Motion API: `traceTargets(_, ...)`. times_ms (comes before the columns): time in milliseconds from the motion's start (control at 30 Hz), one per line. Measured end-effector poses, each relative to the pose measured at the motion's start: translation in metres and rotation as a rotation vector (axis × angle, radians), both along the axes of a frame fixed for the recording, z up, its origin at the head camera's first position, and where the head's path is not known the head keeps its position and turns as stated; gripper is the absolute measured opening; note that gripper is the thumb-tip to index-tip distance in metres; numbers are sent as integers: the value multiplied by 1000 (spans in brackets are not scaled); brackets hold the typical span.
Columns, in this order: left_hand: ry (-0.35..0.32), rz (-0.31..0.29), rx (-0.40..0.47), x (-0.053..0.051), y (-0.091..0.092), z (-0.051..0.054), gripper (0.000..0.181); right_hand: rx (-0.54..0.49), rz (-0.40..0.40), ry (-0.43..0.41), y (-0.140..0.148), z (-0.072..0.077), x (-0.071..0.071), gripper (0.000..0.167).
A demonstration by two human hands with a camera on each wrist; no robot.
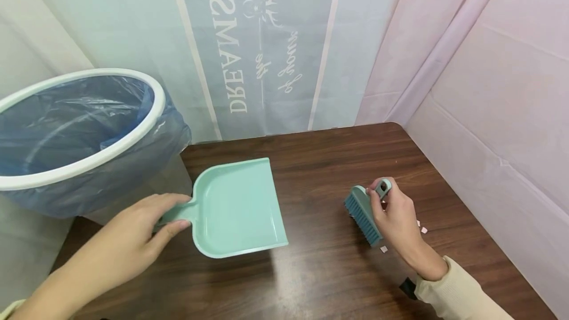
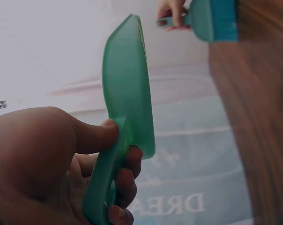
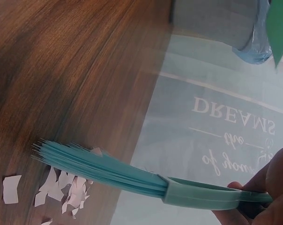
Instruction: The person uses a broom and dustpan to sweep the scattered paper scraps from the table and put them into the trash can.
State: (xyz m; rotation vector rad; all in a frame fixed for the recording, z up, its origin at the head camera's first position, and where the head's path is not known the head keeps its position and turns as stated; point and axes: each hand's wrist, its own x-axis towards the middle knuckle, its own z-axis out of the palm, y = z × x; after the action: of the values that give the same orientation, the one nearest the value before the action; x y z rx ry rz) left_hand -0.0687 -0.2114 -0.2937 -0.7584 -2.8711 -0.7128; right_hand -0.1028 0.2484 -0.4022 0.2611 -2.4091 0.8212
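A mint-green dustpan (image 1: 237, 206) is held by its handle in my left hand (image 1: 138, 233), raised a little over the table with its flat lip toward the right. In the left wrist view the thumb and fingers wrap round the dustpan's handle (image 2: 104, 183). My right hand (image 1: 395, 216) grips the handle of a small teal hand brush (image 1: 364, 211). Its bristles (image 3: 99, 166) meet the wood among torn bits of white paper (image 3: 76, 192). A few more paper scraps (image 1: 424, 230) lie by the right wrist, and others are hidden beneath the hand and brush.
A waste bin with a white rim (image 1: 161, 107) and blue plastic liner stands at the left. The dark wooden table (image 1: 311, 270) ends against a printed curtain (image 1: 266, 63) at the back and a pale cloth wall (image 1: 502, 112) on the right.
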Motion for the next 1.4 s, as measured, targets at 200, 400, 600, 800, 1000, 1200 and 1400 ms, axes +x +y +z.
traceTargets(200, -31, 25, 32, 6, 21, -22, 31, -3, -3, -10, -1, -1, 1, 18)
traceTargets(400, -97, 53, 59, 11, 38, -43, 29, -14, -6, -8, 0, -1, 1, 18)
traceTargets(600, -93, 48, 69, 13, 50, -62, 30, -13, -8, -14, 0, -1, 1, 19)
traceTargets(800, -96, 47, 91, 10, 60, -82, 30, -12, -17, -13, -1, -1, 1, 18)
traceTargets(1000, -102, 27, 71, 4, 64, -104, 29, -13, -20, -5, -1, -1, 0, 17)
traceTargets(1200, -82, -9, 66, 1, 67, -123, 29, -17, -25, -2, -1, 0, 0, 16)
traceTargets(1400, -90, -9, 75, -5, 71, -137, 28, -24, -24, -12, -1, -1, 0, 16)
